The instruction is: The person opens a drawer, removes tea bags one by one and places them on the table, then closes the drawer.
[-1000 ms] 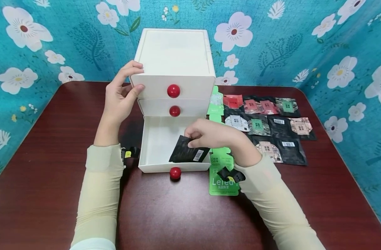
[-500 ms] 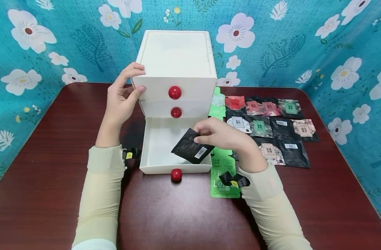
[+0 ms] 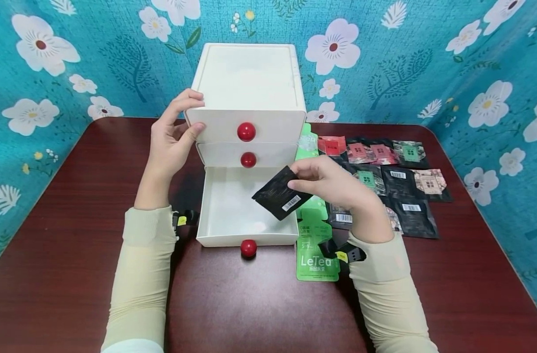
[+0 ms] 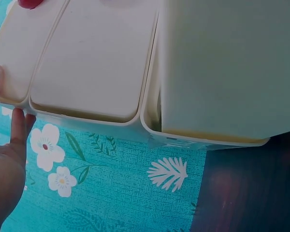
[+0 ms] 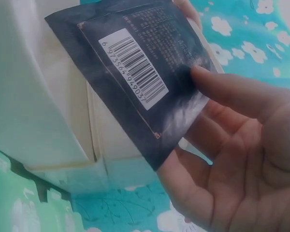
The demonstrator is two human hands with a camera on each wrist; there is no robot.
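Note:
A white drawer cabinet with red ball knobs stands on the table. Its bottom drawer is pulled out and its two upper drawers are closed. My left hand holds the cabinet's upper left edge, thumb on the front and fingers around the side. In the left wrist view, that hand shows at the left edge. My right hand pinches a black tea sachet by one side, above the open drawer's right part. Its barcoded back faces the camera in the right wrist view.
Flattened green LeTea packaging lies along the cabinet's right side. Farther right are several tea sachets in rows, some partly hidden by my right arm. A blue floral cloth hangs behind the table.
The right hand has lifted the sachet up and to the right from low in the drawer, tilting it. The left hand keeps its hold on the cabinet.

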